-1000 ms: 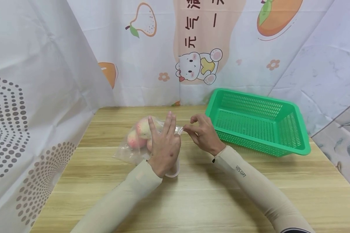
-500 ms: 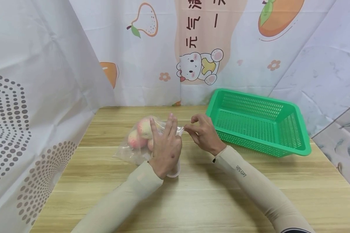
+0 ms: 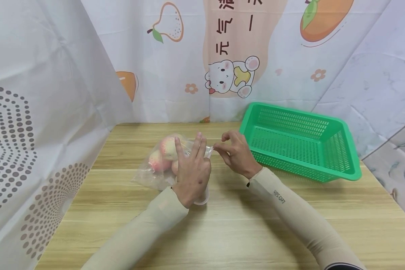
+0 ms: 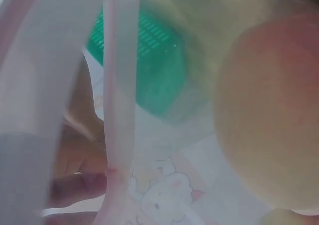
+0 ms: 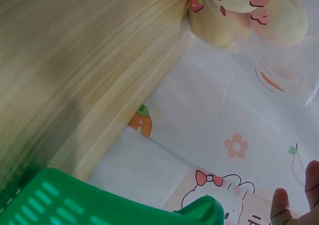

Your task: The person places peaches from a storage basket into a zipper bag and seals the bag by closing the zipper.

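Observation:
A clear plastic bag (image 3: 145,176) with several peaches (image 3: 159,161) inside lies on the table. My left hand (image 3: 192,174) is over its right end, with some fingers straight and the index finger curled at the bag's edge; its thumb is hidden. My right hand (image 3: 236,153) pinches the edge of the bag's mouth between thumb and index finger. The left wrist view looks past a large peach (image 4: 269,110) and a pale strip (image 4: 122,85) of the bag, with fingers (image 4: 79,185) at it. Under my left wrist a whitish rounded rim (image 3: 202,200) shows; its kind is unclear.
A green perforated plastic basket (image 3: 300,140) stands at the back right, just beyond my right hand. The wooden table (image 3: 243,240) meets a printed cloth backdrop (image 3: 168,86) at the back.

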`<state>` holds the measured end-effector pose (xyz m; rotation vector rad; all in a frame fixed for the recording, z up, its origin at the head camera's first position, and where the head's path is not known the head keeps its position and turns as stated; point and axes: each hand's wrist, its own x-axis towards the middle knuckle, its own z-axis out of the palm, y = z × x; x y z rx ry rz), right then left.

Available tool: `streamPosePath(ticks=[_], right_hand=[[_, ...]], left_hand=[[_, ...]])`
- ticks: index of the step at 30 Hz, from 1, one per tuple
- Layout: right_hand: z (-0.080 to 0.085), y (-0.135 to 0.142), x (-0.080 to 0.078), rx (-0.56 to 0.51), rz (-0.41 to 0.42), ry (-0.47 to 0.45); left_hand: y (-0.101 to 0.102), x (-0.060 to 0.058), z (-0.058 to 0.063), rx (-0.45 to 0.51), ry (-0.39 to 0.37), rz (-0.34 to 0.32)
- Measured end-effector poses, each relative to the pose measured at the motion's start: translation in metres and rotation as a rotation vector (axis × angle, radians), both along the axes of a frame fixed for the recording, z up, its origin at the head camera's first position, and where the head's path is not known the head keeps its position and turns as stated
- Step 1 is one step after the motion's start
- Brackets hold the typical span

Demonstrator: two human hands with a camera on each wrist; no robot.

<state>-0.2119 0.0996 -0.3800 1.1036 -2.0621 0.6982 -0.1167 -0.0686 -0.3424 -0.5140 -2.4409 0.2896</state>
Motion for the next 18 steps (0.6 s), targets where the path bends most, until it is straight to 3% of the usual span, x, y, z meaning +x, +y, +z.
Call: streamPosePath(ticks=[13,18], right_hand=[[0.0000,0.0008,-0.0021,0.010,-0.007,-0.005],[-0.0007,0.0008,-0.0041,0.000,0.004,0.018]], left_hand=[[-0.0002,0.0025,-0.0025,-0.006,0.013,-0.017],[-0.0003,0.0042,-0.0011,-0.020,-0.044,-0.006]])
